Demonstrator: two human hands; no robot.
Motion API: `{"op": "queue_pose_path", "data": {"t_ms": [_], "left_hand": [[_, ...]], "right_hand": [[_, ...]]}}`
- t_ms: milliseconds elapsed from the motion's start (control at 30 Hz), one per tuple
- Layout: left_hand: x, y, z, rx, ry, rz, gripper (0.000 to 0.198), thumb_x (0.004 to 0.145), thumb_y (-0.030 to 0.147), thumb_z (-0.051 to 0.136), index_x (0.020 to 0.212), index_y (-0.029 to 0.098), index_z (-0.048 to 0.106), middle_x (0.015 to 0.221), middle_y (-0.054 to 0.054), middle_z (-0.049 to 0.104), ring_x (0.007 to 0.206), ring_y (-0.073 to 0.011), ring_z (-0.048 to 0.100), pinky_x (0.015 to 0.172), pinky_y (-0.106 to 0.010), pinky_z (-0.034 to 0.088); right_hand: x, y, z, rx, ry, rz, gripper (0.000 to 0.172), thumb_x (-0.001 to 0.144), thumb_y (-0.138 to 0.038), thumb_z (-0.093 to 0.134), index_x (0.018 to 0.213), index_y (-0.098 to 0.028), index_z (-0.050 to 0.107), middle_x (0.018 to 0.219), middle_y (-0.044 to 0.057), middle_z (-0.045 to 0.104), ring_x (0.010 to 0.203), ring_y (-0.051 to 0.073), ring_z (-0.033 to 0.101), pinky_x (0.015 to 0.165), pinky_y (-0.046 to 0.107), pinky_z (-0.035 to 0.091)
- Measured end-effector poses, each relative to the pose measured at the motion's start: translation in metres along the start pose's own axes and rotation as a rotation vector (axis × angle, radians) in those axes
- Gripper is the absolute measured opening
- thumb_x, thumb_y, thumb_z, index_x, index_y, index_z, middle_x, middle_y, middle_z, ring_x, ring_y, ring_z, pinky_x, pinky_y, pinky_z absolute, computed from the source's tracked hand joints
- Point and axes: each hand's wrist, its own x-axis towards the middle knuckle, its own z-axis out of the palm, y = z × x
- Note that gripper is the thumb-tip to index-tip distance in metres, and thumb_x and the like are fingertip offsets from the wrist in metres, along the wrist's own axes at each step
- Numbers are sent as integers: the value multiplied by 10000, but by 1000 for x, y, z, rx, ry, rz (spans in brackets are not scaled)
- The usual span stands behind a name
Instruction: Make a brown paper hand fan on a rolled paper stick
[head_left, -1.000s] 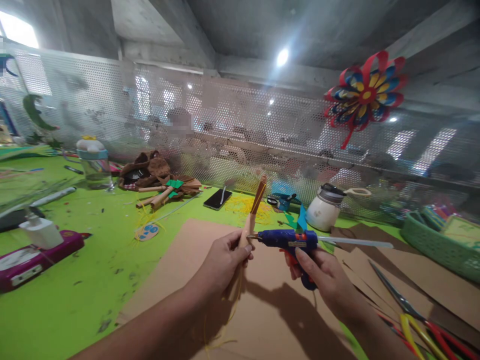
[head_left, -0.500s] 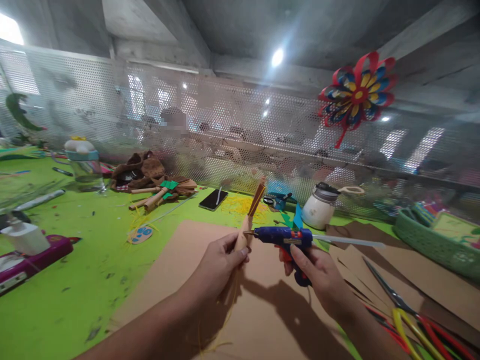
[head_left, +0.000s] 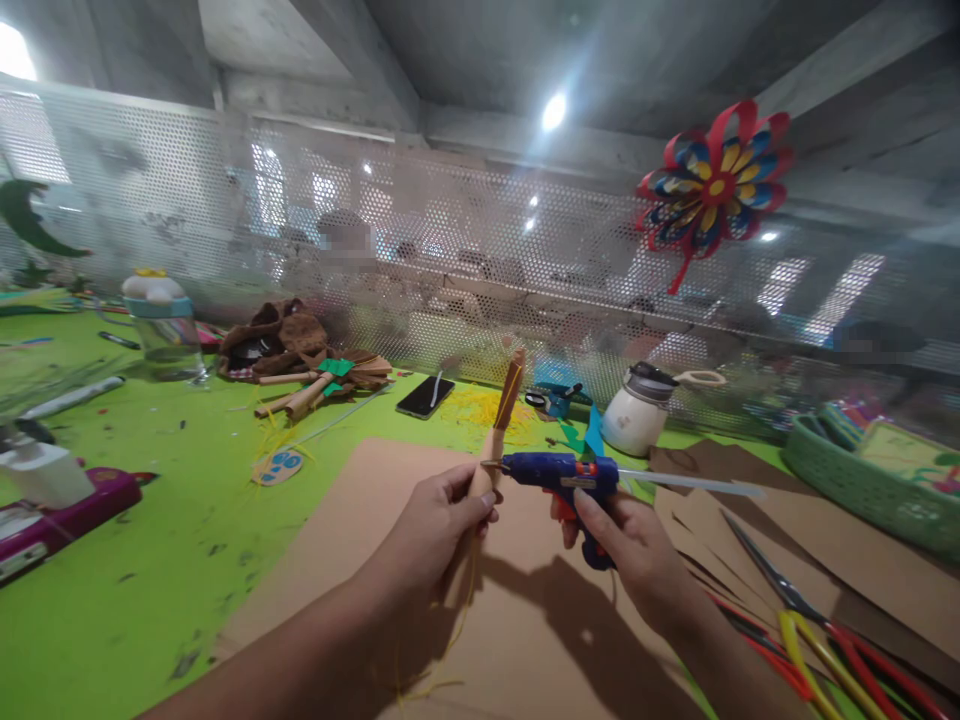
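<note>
Glue gun (head_left: 555, 472) and slim paper stick (head_left: 491, 447) sit slightly farther left than half a second ago. Left hand (head_left: 450, 515) pinches the stick, fingers closed; right hand (head_left: 634, 540) wraps the gun's grip. Stick: tan below, darker brown above with yellow strand, leaning right over kraft sheet (head_left: 322, 535). Nozzle overlaps tan section; contact unclear.

Craft workshop. Ceiling (head_left: 480, 60): bare concrete, one bright lamp (head_left: 554, 112). Desk (head_left: 90, 625): green top, stained; perforated screen (head_left: 450, 230) along far edge. Evidence of paper handwork: hot-glue gun (head_left: 559, 472), blue, above desk; brown paper sheets (head_left: 885, 560), overlapping, toward right edge; scissors (head_left: 789, 594), near right corner; yellow shreds (head_left: 476, 408), strewn by far edge; power strip (head_left: 112, 490), purple, toward left edge; flower ornament (head_left: 716, 188), red, blue and yellow, before the screen.
</note>
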Motion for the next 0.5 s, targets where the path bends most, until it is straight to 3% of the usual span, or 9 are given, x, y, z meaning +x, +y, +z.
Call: {"op": "queue_pose_path", "data": {"t_ms": [267, 500], "left_hand": [[4, -2, -1, -116, -17, -19, 200, 648, 241, 663, 809, 135, 610, 658, 8, 500, 581, -102, 385, 558, -248, 274], [1, -2, 0, -70, -26, -61, 220, 665, 307, 669, 803, 151, 595, 637, 16, 486, 561, -108, 403, 537, -247, 296]], "right_hand": [[2, -1, -5, 2, -89, 22, 430, 875, -531, 480, 807, -137, 641, 669, 41, 587, 598, 138, 504, 512, 246, 365], [1, 1, 0, 9, -18, 13, 434, 871, -534, 482, 833, -134, 646, 689, 60, 608, 605, 149, 521, 503, 253, 379]]}}
